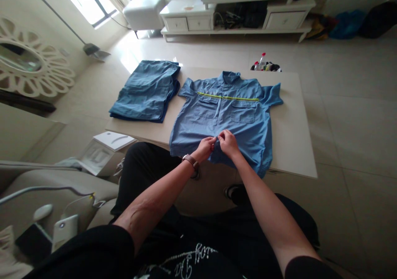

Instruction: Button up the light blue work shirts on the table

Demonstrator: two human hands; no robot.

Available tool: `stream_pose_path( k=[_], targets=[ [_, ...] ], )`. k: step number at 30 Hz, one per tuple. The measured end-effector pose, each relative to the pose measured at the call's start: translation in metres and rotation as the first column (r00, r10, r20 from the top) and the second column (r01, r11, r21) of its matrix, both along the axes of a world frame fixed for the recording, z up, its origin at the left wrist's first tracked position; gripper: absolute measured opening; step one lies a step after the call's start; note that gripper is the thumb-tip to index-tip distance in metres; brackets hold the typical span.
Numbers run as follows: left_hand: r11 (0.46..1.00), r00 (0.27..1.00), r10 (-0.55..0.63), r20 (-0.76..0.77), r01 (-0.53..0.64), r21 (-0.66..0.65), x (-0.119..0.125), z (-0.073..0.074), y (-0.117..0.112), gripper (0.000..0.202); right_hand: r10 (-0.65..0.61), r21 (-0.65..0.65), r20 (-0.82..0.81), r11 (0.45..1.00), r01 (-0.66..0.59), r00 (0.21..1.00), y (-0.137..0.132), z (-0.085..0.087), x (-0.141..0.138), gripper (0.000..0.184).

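A blue short-sleeved work shirt with a yellow chest stripe and two pockets lies spread flat, front up, on a low beige table. Its hem hangs over the near table edge. My left hand, with a brown wrist strap, pinches the shirt's front placket close to the hem. My right hand pinches the same spot, touching the left hand. Both hands are closed on the fabric.
A folded pile of darker blue garments lies on the table's left end. A white box sits on the floor at left. Bottles stand beyond the table. A white TV cabinet lines the far wall. A phone rests on the sofa.
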State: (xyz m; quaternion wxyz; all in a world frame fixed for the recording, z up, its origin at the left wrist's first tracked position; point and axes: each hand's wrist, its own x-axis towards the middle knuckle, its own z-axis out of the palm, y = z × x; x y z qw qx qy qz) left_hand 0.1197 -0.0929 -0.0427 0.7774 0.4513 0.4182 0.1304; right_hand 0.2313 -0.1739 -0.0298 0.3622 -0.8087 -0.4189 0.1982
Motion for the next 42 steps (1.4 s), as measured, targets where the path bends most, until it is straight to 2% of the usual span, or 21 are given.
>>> stream_pose_path(
  k=[6,11,14,17,21,23,25,26,27,29,32,35,42],
  targets=[
    [0.98,0.993,-0.108,-0.044,0.114,0.161,-0.005,-0.003,-0.003,0.046,-0.087,-0.067,-0.227,0.995,0.074,0.97,0.004,-0.007,0.008,0.012],
    [0.957,0.985,-0.171,-0.036,0.175,0.233,-0.008,-0.003,0.002,0.029,-0.118,-0.12,-0.328,0.989,0.082,0.937,0.006,-0.013,0.013,0.011],
    [0.91,0.976,-0.207,-0.07,0.219,0.352,-0.009,-0.004,0.004,0.019,-0.108,-0.162,-0.335,0.985,0.055,0.936,0.006,-0.016,0.014,0.011],
    [0.828,0.964,-0.197,-0.178,0.261,0.497,-0.01,-0.008,0.004,0.014,-0.091,-0.22,-0.317,0.975,0.02,0.944,0.005,-0.018,0.016,0.01],
    [0.703,0.911,-0.208,-0.357,0.393,0.593,-0.017,-0.008,0.005,0.019,-0.072,-0.296,-0.252,0.955,-0.006,0.965,0.002,-0.017,0.017,0.01],
    [0.605,0.894,-0.133,-0.427,0.415,0.68,-0.023,-0.004,0.01,0.024,-0.047,-0.314,-0.176,0.949,-0.011,0.983,-0.001,-0.015,0.016,0.007],
    [0.465,0.868,-0.049,-0.494,0.458,0.758,-0.032,-0.001,0.016,0.036,0.021,-0.314,-0.023,0.949,-0.027,1.0,-0.005,-0.013,0.014,0.003],
    [0.398,0.842,-0.04,-0.538,0.507,0.764,-0.036,0.0,0.02,0.044,0.068,-0.309,0.062,0.95,-0.046,0.996,-0.007,-0.012,0.013,0.011],
    [0.343,0.803,-0.061,-0.593,0.575,0.743,-0.041,-0.001,0.022,0.053,0.118,-0.305,0.133,0.95,-0.072,0.984,-0.008,-0.011,0.012,0.019],
    [0.268,0.699,-0.15,-0.699,0.709,0.652,-0.051,-0.004,0.026,0.064,0.2,-0.312,0.186,0.94,-0.135,0.962,-0.011,-0.009,0.01,0.034],
    [0.213,0.585,-0.239,-0.775,0.81,0.546,-0.063,-0.014,0.022,0.069,0.264,-0.375,0.169,0.908,-0.186,0.95,-0.013,-0.005,0.008,0.045],
    [0.174,0.538,-0.255,-0.803,0.843,0.509,-0.069,-0.02,0.012,0.079,0.273,-0.446,0.196,0.88,-0.162,0.942,-0.013,0.0,0.006,0.049],
    [0.055,0.418,-0.279,-0.865,0.906,0.42,-0.079,-0.016,-0.013,0.108,0.358,-0.528,0.275,0.832,-0.171,0.892,-0.015,0.004,-0.002,0.05]
  ],
)
